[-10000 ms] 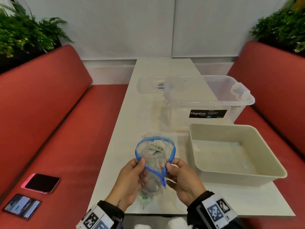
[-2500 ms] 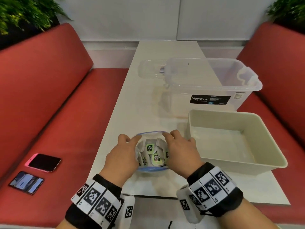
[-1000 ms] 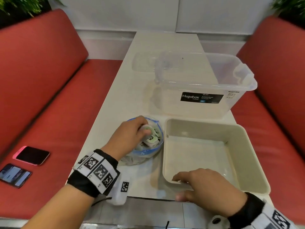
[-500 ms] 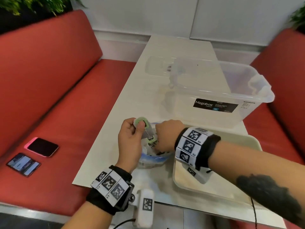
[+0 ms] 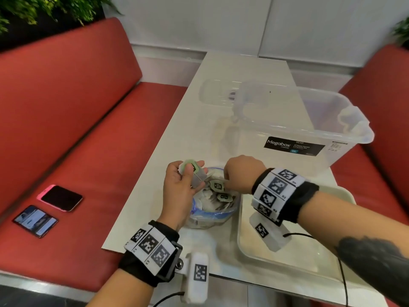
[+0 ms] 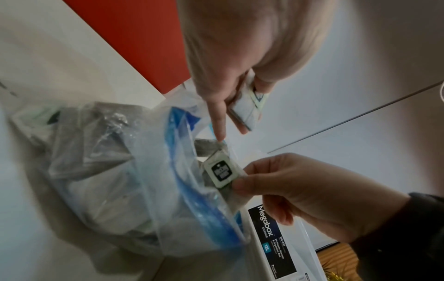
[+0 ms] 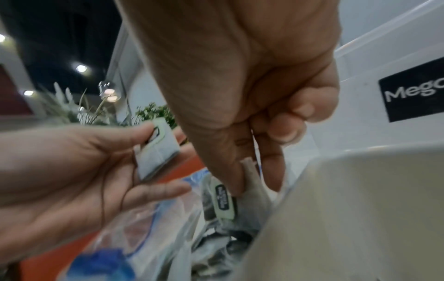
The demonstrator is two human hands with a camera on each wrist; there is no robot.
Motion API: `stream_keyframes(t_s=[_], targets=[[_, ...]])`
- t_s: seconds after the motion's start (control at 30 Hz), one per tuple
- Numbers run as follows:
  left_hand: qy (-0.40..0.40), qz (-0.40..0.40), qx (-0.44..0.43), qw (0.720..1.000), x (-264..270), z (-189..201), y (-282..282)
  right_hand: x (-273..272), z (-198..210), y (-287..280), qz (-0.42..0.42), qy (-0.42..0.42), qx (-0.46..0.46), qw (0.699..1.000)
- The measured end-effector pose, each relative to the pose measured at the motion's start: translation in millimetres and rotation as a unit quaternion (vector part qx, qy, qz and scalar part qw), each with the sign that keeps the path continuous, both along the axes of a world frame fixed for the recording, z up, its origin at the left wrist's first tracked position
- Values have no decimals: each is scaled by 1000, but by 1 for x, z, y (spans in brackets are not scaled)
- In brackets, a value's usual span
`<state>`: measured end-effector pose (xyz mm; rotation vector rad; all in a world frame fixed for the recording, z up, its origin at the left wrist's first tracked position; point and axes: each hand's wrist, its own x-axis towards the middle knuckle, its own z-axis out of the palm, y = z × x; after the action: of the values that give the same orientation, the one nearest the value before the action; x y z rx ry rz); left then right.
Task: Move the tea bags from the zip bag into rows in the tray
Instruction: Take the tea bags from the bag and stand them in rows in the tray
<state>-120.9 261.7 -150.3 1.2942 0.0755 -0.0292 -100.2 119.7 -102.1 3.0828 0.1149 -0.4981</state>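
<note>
now a green-tagged paper tea bag (image 5: 192, 173) is held in the left hand (image 5: 179, 191); since a second ago, the right hand (image 5: 241, 173) was brought over the clear blue-zipped bag (image 5: 212, 216) beside the still bare beige plastic tray (image 5: 265, 260), pinching a second bag (image 6: 220, 172).

Two phones (image 5: 60, 197) on bench, one tray (image 5: 252, 251), one zip bag (image 5: 212, 216) (tea bags (image 5: 218, 186) uncountable).
</note>
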Motion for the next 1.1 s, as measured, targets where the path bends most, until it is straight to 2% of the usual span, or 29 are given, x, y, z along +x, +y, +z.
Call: stream_keyframes(t_s=[0.13,0.3,0.37,0.5,0.63,0.7,0.9,1.03,1.1], targets=[[23,-2,-6,1000,3,1,0,-4,10,-17,-17,17,112,993],[43,-13,-9,999,7,2,0,-13,31,-34,-25,35,202,978],[59,-25,-18,998,8,1,-1,-15,39,-38,-37,36,256,965],[98,-63,-58,992,8,2,-5,-13,40,-31,-60,72,380,920],[142,-135,-134,971,8,5,-3,-3,21,-21,-80,111,377,916],[150,-159,-145,965,9,3,-1,1,12,-20,-103,111,380,913],[145,-147,-147,967,9,-3,-3,0,9,-20,-149,66,437,885],[133,-126,-151,971,9,-4,-5,-6,7,-21,-136,38,411,901],[125,-119,-139,975,9,-4,-6,-8,7,-21,-94,-14,390,916]])
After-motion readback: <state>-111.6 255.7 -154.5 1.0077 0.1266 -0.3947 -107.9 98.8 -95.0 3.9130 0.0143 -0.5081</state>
